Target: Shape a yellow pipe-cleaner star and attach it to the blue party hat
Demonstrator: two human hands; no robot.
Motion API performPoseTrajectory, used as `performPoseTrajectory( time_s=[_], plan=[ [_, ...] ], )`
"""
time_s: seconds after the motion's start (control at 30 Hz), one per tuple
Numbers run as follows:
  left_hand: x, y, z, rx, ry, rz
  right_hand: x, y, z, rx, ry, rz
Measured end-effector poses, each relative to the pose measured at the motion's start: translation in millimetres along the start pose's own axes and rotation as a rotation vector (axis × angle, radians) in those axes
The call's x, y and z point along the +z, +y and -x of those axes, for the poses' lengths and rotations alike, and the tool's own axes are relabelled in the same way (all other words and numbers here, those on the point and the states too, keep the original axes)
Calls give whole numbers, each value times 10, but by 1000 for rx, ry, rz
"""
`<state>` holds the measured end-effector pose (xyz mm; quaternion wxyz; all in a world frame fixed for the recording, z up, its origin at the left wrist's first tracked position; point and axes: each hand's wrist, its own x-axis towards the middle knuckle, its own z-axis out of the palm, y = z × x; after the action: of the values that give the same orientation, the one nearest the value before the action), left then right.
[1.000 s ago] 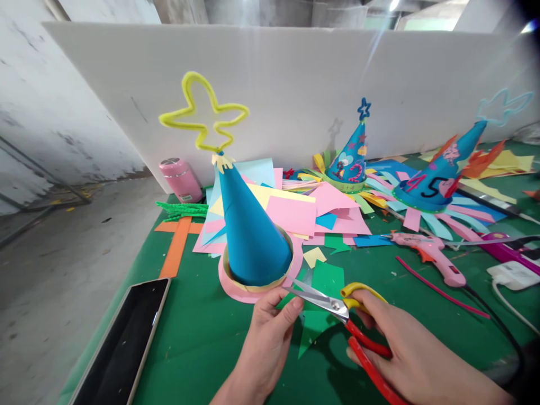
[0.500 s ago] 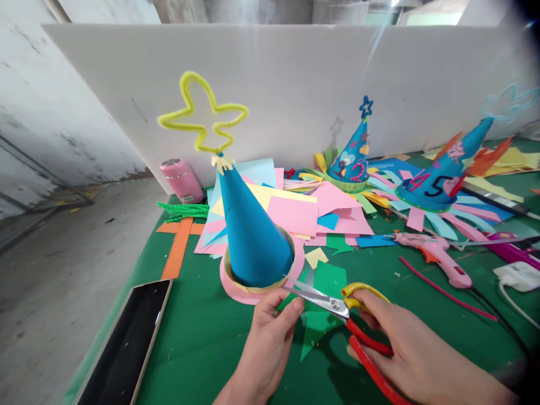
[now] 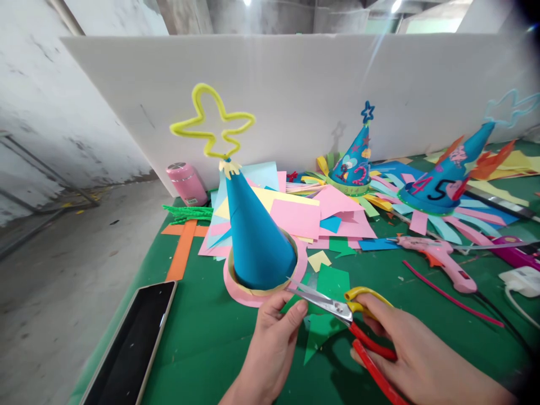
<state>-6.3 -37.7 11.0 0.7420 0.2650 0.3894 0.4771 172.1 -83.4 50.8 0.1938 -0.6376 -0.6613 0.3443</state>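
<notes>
Where the blue hat [image 3: 259,242] stands: just beyond the left hand [image 3: 276,340].
Left hand: fingers bunched at the pink brim [image 3: 241,296]; hold unclear to me.
Right hand [image 3: 407,343]: gripping scissors [image 3: 340,309], blades slightly parted.

- Light is even and cool across the worktop [image 3: 202,337], its green clear along the near edge.
- Two lamps [image 3: 395,6] burn out to white above the far edge; pale glare streaks fall from them over the white board [image 3: 287,79].
- Beyond the far right corner, a bright opening [image 3: 439,23] is washed out.
- A soft star-shaped shadow [image 3: 338,132] shows on the board; a darker, blurry one lies beside the right hand [image 3: 405,343] at the near edge.
- The scissors [image 3: 323,301] glint along their blades.
- The phone [image 3: 130,337] looks stretched by the wide lens along the left edge.
- The pale blue wire star [image 3: 506,109], toward the right end, looks faint and soft.
- Blackness eats the upper right corner of the view.
</notes>
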Motion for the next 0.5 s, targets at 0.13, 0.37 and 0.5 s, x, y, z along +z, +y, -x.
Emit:
performPoseTrajectory(
  time_s=[0.13,0.37,0.5],
  plan=[
    [11,9,3,2,2,3,18,48,7,-29,11,7],
    [-2,-14,21,-4,31,18,72,145,25,-49,43,-4],
    [-14,-36,12,-32,19,50,90,164,24,-49,17,-77]
  ],
)
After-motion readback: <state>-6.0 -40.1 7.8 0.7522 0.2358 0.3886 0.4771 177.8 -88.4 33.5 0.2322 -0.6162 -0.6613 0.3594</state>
